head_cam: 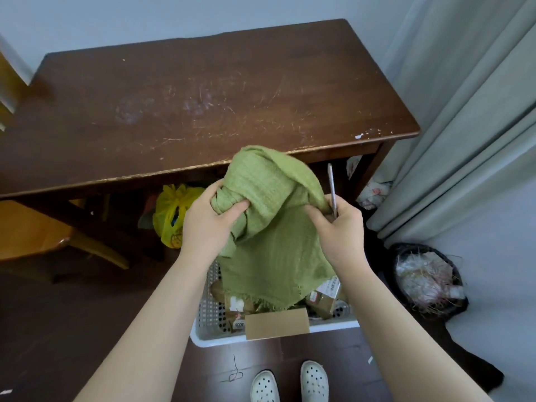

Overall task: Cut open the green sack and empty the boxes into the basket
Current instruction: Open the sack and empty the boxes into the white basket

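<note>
Emptied-looking green sack held mouth-down over the basket, in front of the brown table [203, 97].

The green sack [275, 242] hangs limp from both hands, its long axis vertical and its frayed cut edge pointing down straight over the white basket [214, 338] on the floor. The left hand [206, 224] curls its fingers round the bunched upper left of the sack. The right hand [340, 230], equally near, pinches the upper right fold. Several boxes [277, 323] already lie in the basket below the opening. A thin metal blade [332, 190] sticks up from the right fist, so any further shake probably needs care.
</note>
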